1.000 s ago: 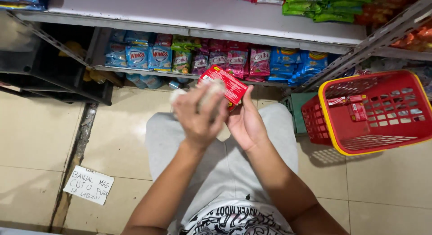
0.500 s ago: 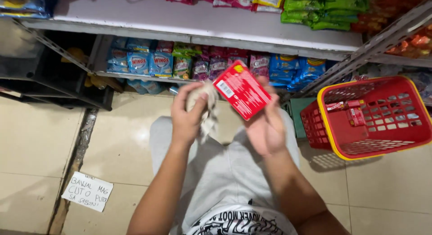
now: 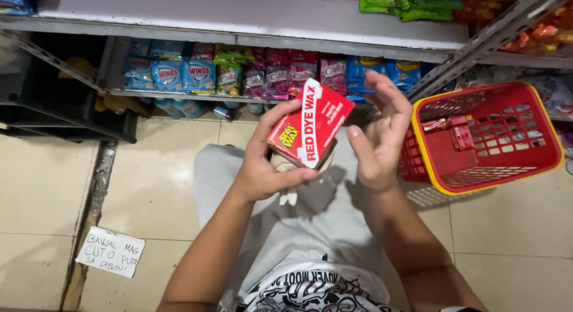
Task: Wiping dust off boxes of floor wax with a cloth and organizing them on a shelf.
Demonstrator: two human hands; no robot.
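Head view, looking down at a seated person in grey trousers on a tiled floor, before a low shop shelf (image 3: 250, 37). The left hand (image 3: 262, 168) grips a flat red box (image 3: 310, 124) with white lettering, fingers closed over its near edge and thumb under its lower corner; a pale cloth (image 3: 290, 168) is bunched beneath the box in the same hand. The box is tilted, one corner raised toward the shelf, and sits above the person's lap. The right hand (image 3: 382, 133) stands just beside the box on the basket side, fingers spread and loosely curved, holding nothing and not touching the box. A red plastic basket (image 3: 537, 163) with a yellow rim rests on the floor beyond the right hand and holds a few small red packets (image 3: 450, 127). Under the shelf, past the box, runs a row of blue, green and purple sachet packs (image 3: 262, 76). A handwritten paper note (image 3: 111, 251) lies on the floor tiles, well apart from the box on the left-hand side. Judged step: the box is held for handling with the cloth; the next move would call for the free hand to close on it
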